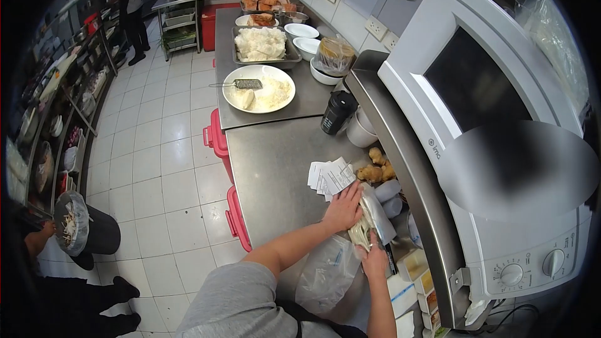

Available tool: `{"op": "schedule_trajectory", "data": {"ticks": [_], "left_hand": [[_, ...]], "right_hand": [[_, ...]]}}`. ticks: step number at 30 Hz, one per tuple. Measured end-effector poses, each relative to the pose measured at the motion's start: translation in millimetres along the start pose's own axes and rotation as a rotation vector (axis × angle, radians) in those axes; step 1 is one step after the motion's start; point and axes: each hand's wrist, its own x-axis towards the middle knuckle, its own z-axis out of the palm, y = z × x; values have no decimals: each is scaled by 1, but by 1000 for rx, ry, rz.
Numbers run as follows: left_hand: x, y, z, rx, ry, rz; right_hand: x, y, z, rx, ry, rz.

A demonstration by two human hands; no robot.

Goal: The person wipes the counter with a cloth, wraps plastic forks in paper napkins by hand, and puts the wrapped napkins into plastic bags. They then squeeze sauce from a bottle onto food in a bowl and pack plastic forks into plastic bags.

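Both of my hands are on a clear plastic bag (360, 228) with pale strips inside, lying on the steel counter beneath the shelf. My left hand (344, 208) rests on its upper left side, with the fingertips near some paper slips (330, 177). At the bag's lower right end is my right hand (375, 258), its fingers closed on the plastic. A larger clear bag (327, 273) lies crumpled just below my left forearm. Ginger roots (375, 166) sit above the hands, and white cups (389, 198) stand to their right.
A white microwave (501, 150) stands on a shelf (416, 169) at the right. Farther up the counter are a plate (238, 101) with a grater, a tray (292, 56) of white food and a black cup (338, 112). Other people stand at the left and at the top.
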Motion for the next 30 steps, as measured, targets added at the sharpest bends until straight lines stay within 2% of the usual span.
{"op": "schedule_trajectory", "data": {"ticks": [6,12,14,15,17,19,22,25,26,29,30], "left_hand": [[3,8,-18,-117,-50,-87],[4,1,-4,-88,57,-84],[3,-2,1,-257,115,-62],[2,7,-15,-235,88,-71],[-2,7,-23,-194,171,255],[-10,3,-16,-192,-134,498],[-11,8,-10,-119,-231,509],[-10,8,-12,-117,-288,543],[-10,8,-13,-113,-290,545],[-10,10,-14,-104,-293,543],[-10,10,-14,-103,-293,540]], "right_hand": [[-28,24,11,35,6,-27],[-87,47,11,99,7,5],[-102,52,10,107,34,-4],[-107,55,11,111,49,-7],[-111,57,9,164,52,23],[-114,50,15,307,277,-110],[-112,29,15,467,240,-35],[-98,28,30,439,365,-204],[-93,33,32,318,375,-204],[-76,33,23,412,150,59],[-72,36,26,350,161,69]]}}
